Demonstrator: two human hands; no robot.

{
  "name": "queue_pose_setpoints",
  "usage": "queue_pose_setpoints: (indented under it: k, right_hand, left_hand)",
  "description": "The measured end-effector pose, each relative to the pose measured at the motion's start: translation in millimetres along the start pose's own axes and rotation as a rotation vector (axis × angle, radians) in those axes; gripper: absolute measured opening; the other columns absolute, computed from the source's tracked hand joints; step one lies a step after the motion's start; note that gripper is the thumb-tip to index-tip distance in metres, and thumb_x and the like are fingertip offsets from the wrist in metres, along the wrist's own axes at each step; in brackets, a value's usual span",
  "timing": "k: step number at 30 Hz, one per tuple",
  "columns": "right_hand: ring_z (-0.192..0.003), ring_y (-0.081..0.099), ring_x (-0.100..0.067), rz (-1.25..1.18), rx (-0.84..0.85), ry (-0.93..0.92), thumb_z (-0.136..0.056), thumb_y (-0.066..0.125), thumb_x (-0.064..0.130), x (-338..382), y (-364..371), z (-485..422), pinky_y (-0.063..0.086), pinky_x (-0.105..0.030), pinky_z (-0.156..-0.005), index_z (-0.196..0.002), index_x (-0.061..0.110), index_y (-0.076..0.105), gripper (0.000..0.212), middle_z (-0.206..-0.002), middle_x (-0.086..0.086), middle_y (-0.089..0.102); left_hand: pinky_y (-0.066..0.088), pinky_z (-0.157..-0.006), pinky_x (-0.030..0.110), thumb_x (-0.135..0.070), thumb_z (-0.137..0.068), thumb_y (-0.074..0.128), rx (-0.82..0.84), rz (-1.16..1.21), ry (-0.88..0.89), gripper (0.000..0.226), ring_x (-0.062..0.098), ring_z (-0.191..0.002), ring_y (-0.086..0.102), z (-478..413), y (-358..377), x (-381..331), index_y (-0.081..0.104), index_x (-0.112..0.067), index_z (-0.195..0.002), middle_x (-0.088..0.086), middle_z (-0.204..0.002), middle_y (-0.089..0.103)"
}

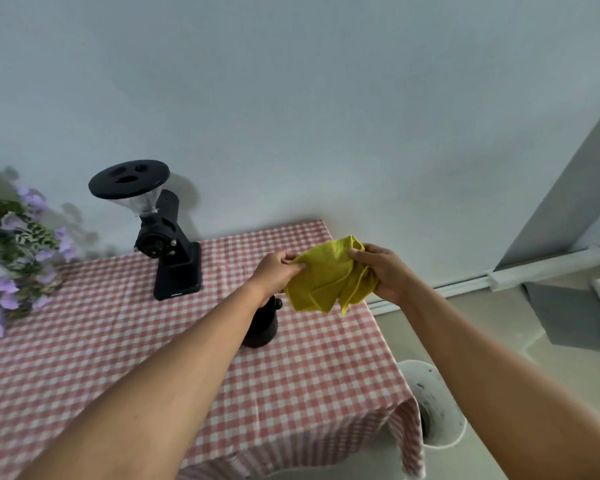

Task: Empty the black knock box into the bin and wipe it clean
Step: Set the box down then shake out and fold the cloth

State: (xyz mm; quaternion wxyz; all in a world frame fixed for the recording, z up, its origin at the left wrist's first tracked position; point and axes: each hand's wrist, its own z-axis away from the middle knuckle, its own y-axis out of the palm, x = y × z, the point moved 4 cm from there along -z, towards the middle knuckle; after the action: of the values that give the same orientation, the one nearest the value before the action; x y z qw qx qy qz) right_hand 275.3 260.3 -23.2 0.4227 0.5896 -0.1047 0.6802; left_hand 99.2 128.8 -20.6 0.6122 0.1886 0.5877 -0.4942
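The black knock box (pixel 262 327) is standing upright on the counter (pixel 118 341), near the counter's right edge, partly hidden behind the left forearm. Its interior is not visible from this view.

Above it, at roughly 1 o'clock from the knock box, the yellow cloth (pixel 326 278) is hanging in the air, clear of the counter. The left hand (pixel 278 271) is pinching the cloth's left edge between thumb and fingers (pixel 300 266). The right hand (pixel 383 271) is gripping the cloth's right side, its fingers curled around the bunched fabric. The cloth is creased and partly folded, with a corner drooping downward.

At 10 o'clock from the knock box, a black coffee grinder (pixel 167 237) with a clear hopper is standing on the counter near the wall. At 9 o'clock, well apart, purple flowers (pixel 11 251) are occupying the counter's left edge. The counter is carrying a red-and-white checked tablecloth (pixel 309 393).

At 4 o'clock, on the floor just beside the counter's corner, a white bin (pixel 437 403) is standing, with dark marks showing on its inner wall.
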Motion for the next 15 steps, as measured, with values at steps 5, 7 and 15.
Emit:
queue_pose_setpoints:
  k: [5, 7, 15]
  right_hand:
    - [-0.062, 0.064, -0.021, -0.004, -0.071, -0.001, -0.091, 0.059, 0.0, 4.9, -6.1, -7.3, 0.06, -0.032, -0.058, -0.111, -0.002, 0.059, 0.02, -0.079, -0.013, 0.062]
    - [-0.064, 0.064, -0.021, -0.001, -0.067, 0.005, -0.091, 0.06, 0.0, 8.5, -12.1, -9.8, 0.06, -0.033, -0.059, -0.11, -0.002, 0.059, 0.019, -0.081, -0.014, 0.062]
    - [-0.066, 0.066, -0.021, 0.02, 0.01, 0.028, -0.09, 0.062, 0.002, 19.0, -37.8, -16.0, 0.06, -0.035, -0.063, -0.099, 0.003, 0.063, 0.009, -0.079, -0.012, 0.066]
  left_hand:
    - [0.049, -0.091, 0.034, -0.031, -0.081, 0.08, -0.19, -0.032, 0.158, 0.035, 0.018, -0.111, 0.056, 13.3, 17.1, -1.3, 0.06, -0.026, -0.109, -0.002, -0.119, 0.057]
    - [0.051, -0.099, 0.041, -0.04, -0.073, 0.083, -0.033, 0.035, 0.139, 0.034, 0.02, -0.115, 0.059, 17.1, 39.1, 0.8, 0.067, -0.032, -0.102, -0.003, -0.119, 0.064]
    - [0.05, -0.081, 0.025, -0.014, -0.081, 0.08, 0.032, 0.045, 0.071, 0.021, 0.011, -0.086, 0.06, 12.4, 85.3, 0.6, 0.061, -0.023, -0.084, -0.008, -0.088, 0.063]
